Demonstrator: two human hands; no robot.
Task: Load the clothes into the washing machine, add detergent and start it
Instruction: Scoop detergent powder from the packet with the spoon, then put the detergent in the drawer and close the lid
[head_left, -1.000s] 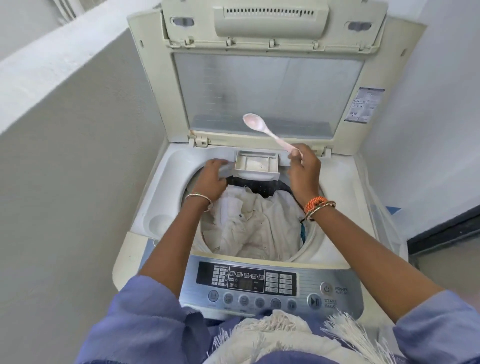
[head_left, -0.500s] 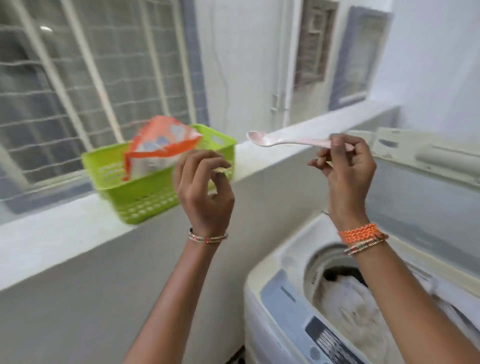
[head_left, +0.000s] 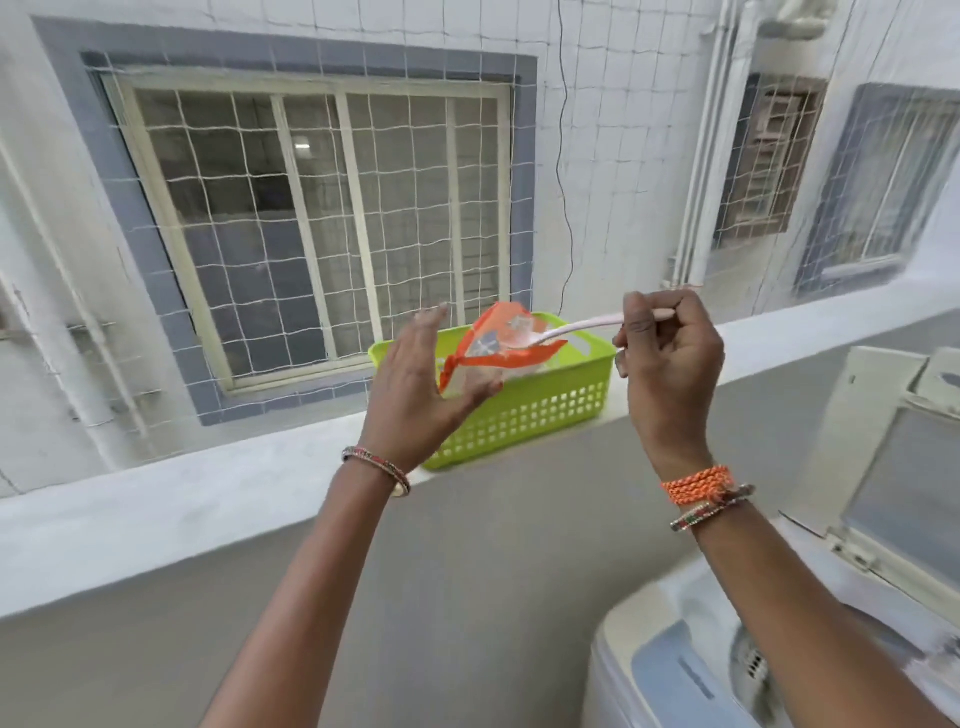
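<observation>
Our right hand (head_left: 670, 364) pinches the handle of a pink spoon (head_left: 563, 330), whose bowl points into the orange detergent packet (head_left: 498, 340). Our left hand (head_left: 415, 384) is spread, fingers touching the packet's near side. The packet stands in a green basket (head_left: 540, 410) on the ledge (head_left: 208, 499); the washing machine (head_left: 675, 670), lid raised, is at lower right.

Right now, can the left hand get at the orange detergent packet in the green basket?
Probably yes. The left hand is open right beside the orange detergent packet, which sticks up out of the green basket. Nothing sits between them; the right hand holds the spoon above the packet.
</observation>
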